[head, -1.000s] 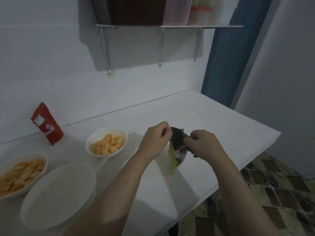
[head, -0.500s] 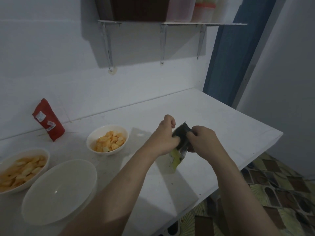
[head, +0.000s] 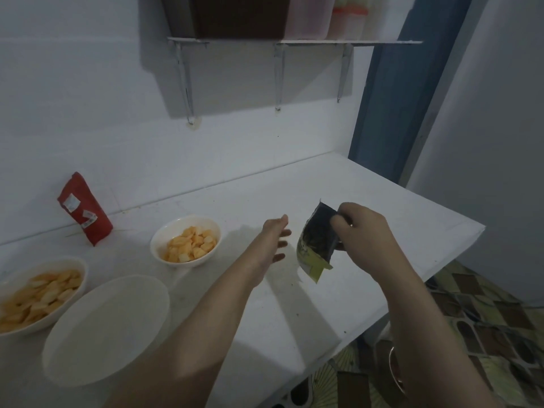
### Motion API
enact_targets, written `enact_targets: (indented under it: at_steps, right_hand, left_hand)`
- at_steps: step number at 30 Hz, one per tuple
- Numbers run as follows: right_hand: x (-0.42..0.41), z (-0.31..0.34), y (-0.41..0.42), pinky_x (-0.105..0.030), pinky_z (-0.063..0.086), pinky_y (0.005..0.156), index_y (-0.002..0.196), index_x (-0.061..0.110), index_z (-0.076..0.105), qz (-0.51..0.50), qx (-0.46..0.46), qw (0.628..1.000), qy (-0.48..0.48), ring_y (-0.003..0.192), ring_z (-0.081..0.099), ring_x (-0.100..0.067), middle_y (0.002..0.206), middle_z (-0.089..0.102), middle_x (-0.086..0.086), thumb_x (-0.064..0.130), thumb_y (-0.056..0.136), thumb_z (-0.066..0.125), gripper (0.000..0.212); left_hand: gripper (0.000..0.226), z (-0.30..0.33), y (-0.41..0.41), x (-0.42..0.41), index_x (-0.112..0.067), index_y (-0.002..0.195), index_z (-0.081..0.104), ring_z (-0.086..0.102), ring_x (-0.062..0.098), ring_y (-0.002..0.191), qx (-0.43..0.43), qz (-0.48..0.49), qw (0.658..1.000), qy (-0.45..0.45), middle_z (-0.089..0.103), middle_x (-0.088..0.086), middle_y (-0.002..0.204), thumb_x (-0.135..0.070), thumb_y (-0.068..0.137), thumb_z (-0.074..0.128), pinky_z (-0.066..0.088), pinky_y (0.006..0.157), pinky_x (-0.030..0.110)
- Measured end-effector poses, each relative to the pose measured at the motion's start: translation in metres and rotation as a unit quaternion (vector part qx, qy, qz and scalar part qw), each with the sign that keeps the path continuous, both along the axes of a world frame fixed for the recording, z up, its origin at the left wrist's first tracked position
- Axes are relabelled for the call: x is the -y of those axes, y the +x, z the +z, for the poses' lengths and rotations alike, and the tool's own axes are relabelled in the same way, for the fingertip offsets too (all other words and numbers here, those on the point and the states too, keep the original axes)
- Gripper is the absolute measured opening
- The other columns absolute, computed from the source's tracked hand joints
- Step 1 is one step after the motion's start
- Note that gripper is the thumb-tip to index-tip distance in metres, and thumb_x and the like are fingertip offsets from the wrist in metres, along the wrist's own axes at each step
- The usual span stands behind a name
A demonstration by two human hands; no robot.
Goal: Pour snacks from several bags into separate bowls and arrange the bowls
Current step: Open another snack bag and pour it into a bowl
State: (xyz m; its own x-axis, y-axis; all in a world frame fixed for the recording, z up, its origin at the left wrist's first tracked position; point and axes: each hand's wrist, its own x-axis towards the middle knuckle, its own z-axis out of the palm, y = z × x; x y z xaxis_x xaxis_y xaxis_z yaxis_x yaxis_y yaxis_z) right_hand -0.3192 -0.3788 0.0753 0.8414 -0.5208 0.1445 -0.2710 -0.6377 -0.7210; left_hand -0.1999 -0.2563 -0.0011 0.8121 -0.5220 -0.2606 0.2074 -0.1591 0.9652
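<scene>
My right hand (head: 360,235) grips a small dark and yellow-green snack bag (head: 316,244) by its upper edge, holding it tilted above the white counter (head: 294,304). My left hand (head: 275,241) hovers just left of the bag with fingers spread and nothing in it. A small white bowl (head: 186,241) with orange snack pieces stands left of that hand. An empty white bowl (head: 106,328) lies near the front left. Another white bowl (head: 38,295) filled with pale orange pieces sits at the left edge.
A red snack bag (head: 85,212) leans against the white wall at the back left. A shelf (head: 294,42) on metal brackets hangs above the counter. The counter's edge runs diagonally at the right, with patterned floor tiles (head: 485,316) below and a blue door frame (head: 394,92) behind.
My left hand has let go of the snack bag and moved left with fingers apart. My right hand alone now holds the bag, shifted right and tilted.
</scene>
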Motion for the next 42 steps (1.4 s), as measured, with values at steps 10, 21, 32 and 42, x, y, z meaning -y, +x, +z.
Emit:
enact_targets:
  at_steps: [10,21,32,42]
  right_hand:
    - [-0.022,0.022,-0.023,-0.036,0.058,0.062,0.092,-0.002,0.058,0.065,0.041,0.997,0.023,0.076,0.065,-0.022,0.091,0.065,-0.015,0.019,0.098,0.044,0.025]
    - [-0.021,0.019,-0.036,-0.032,0.039,0.056,0.088,0.004,0.070,0.090,-0.059,0.993,-0.047,0.060,0.049,-0.019,0.083,0.068,-0.018,0.030,0.087,0.058,0.029]
    - [-0.041,0.025,-0.031,-0.036,0.055,0.072,0.075,0.021,0.069,0.008,0.066,0.989,-0.131,0.083,0.059,-0.014,0.089,0.065,0.008,0.050,0.093,0.053,0.037]
    - [-0.047,0.037,-0.037,-0.031,0.052,0.067,0.070,0.017,0.065,0.104,0.000,0.994,-0.032,0.088,0.067,-0.024,0.086,0.071,-0.004,0.033,0.084,0.062,0.021]
  left_hand:
    - [0.038,-0.017,0.007,-0.004,-0.002,0.125,0.062,0.057,0.040,0.121,-0.195,0.065,0.972,-0.118,0.063,0.023,0.126,-0.024,0.099,0.045,0.044,0.104,0.055]
    - [0.026,-0.002,0.013,-0.010,-0.007,0.101,0.066,0.057,0.036,0.105,-0.179,0.159,0.945,-0.222,0.062,0.020,0.111,-0.026,0.096,0.049,0.043,0.105,0.054]
    - [0.037,0.002,-0.004,-0.014,-0.009,0.082,0.062,0.058,0.028,0.080,-0.145,0.108,0.946,-0.269,0.064,0.012,0.081,-0.027,0.101,0.036,0.053,0.069,0.037]
    - [0.034,0.015,0.004,-0.032,-0.009,0.087,0.062,0.057,0.028,0.083,-0.164,0.176,0.934,-0.266,0.061,0.012,0.089,-0.032,0.098,0.040,0.048,0.082,0.042]
